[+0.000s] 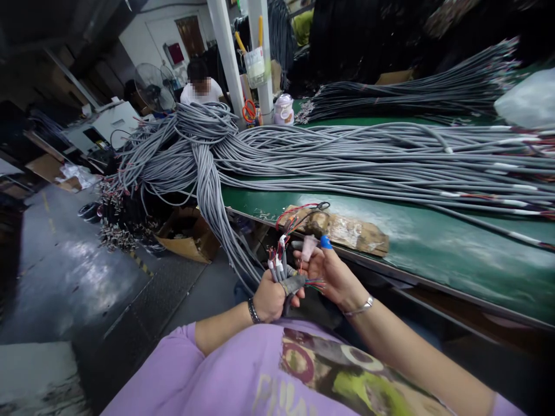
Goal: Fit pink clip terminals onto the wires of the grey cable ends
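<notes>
My left hand is wrapped round the ends of several grey cables, close to my body. Grey covering shows on its thumb. Stripped ends with white wrapping and thin coloured wires stick out past the fingers. My right hand is just to the right of these ends, palm turned inward. Its thumb wears a blue finger cover and stands apart from a finger with a pale pink cover; I make out nothing held between them. The cables run from the left hand up to the large grey cable bundle.
A green table bears long grey cables and darker cables behind. A worn wooden block lies at its front edge. An open cardboard box stands below left. Another person is beyond the bundle.
</notes>
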A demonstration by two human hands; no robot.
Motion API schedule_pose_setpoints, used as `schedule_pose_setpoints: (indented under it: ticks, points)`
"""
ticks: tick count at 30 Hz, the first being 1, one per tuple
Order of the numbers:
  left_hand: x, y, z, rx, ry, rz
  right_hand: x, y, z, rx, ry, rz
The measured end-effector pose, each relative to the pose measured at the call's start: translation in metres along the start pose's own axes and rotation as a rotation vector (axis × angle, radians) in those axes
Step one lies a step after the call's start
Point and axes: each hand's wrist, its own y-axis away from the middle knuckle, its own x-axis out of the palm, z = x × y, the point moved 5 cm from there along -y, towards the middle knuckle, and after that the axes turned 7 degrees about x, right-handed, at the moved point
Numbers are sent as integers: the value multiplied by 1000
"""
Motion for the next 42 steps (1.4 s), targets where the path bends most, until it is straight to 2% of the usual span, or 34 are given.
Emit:
schedule_pose_setpoints:
  ticks: [6,11,17,24,32,35,38,40,42]
  points:
    - [-2,0,-2,39,-12,-57,-1,5,5,-49,102,-50]
    - [-5,-3,-2,43,-114,-67,1,20,2,15,406,7]
    - [-5,0,-1,70,-214,-21,9,30,10,-82,650,-19]
    - [-6,0,2,69,-239,-25,18,31,6,-88,623,-7]
    - [-7,-1,0,44,-182,-94,11,30,4,-283,618,-138]
    - [-4,0,-1,26,-189,-43,7,30,-7,-322,500,-208]
    - [-1,1,-1,27,-195,10,7,28,-20,-234,333,-199]
    - [-1,3,1,16,-197,30,5,26,-20,-199,229,-219]
    - [-2,4,4,-9,-200,40,-2,26,-12,-244,120,-285]
